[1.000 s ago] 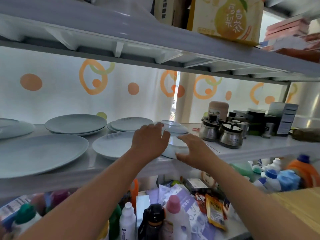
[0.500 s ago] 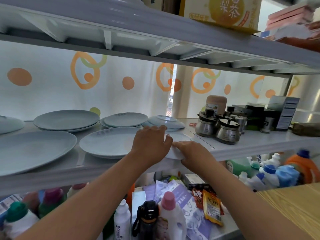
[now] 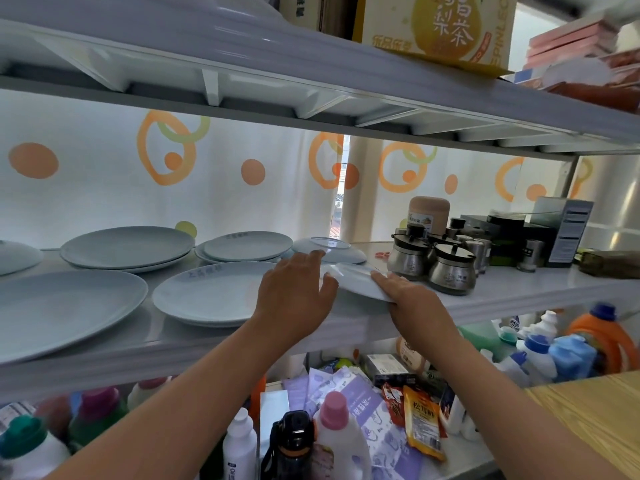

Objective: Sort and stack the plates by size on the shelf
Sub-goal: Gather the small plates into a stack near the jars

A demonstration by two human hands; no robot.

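Lifted and tilted since a moment ago, the small plate (image 3: pixel 356 280) is pinched at opposite rims by left hand (image 3: pixel 294 292) and right hand (image 3: pixel 412 299), at three o'clock of the medium stack (image 3: pixel 214 296), likely so it clears the shelf (image 3: pixel 519 289).

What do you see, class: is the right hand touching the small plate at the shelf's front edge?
Touching. The head view shows the right hand lying against the right rim of the small plate, with no gap between them.
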